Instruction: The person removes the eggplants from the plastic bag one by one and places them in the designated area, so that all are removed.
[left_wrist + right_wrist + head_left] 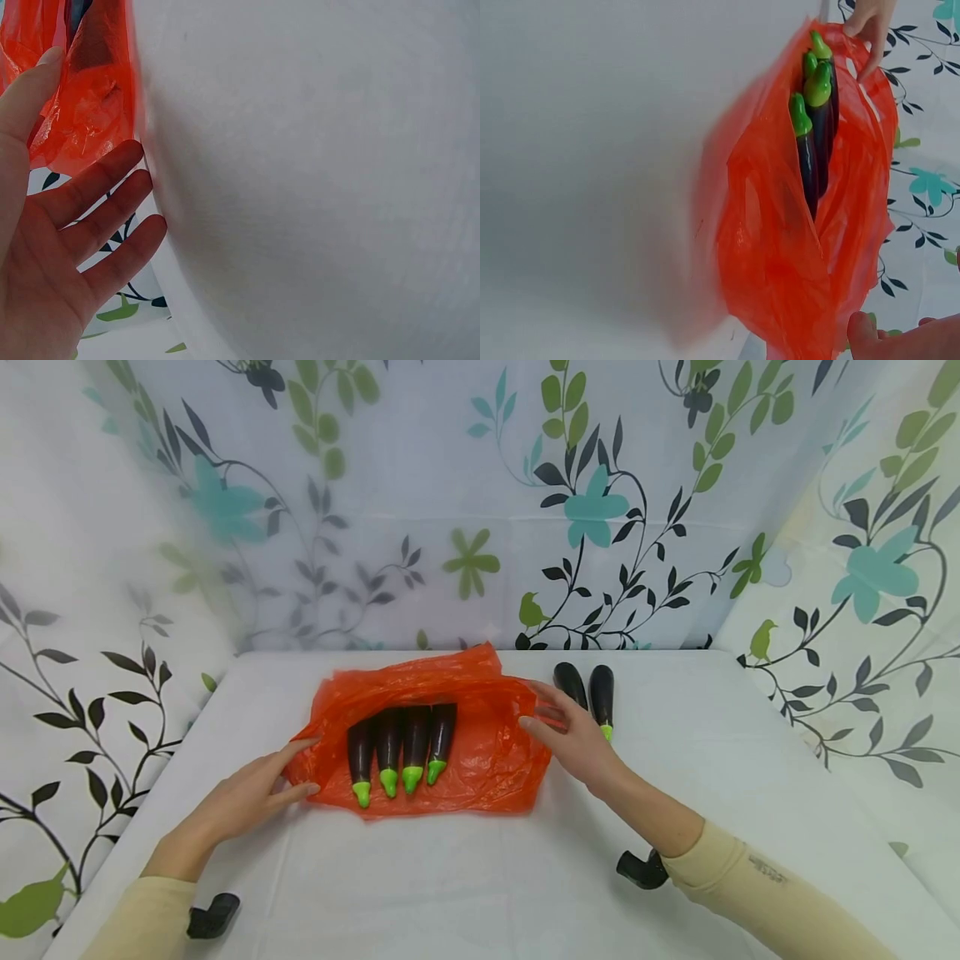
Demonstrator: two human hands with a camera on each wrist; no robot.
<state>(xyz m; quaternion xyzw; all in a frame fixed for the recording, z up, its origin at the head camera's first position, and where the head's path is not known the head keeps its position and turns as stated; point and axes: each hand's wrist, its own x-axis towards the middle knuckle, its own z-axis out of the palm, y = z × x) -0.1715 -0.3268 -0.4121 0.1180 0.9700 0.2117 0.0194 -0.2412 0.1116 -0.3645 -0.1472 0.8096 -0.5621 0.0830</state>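
A thin red plastic bag (487, 768) lies on its side on the white table, its mouth facing me. Inside are several dark purple eggplants (388, 747) with bright green stem ends, lined up side by side toward the bag's left. At the left edge of the bag, my left hand (251, 793) touches the film with fingers spread; in the left wrist view three fingers (97, 240) stretch out straight. My right hand (573, 735) rests against the bag's upper right edge, thumb apart from the extended fingers. The right wrist view shows the eggplants' stems (817, 86) at the bag's mouth.
Two more eggplants (602, 693) lie on the table behind my right hand. The white table (420, 893) ends at a patterned curtain (465, 485) at the back and sides. A black curved piece (642, 868) sits by the right wrist, a similar one (213, 917) by the left.
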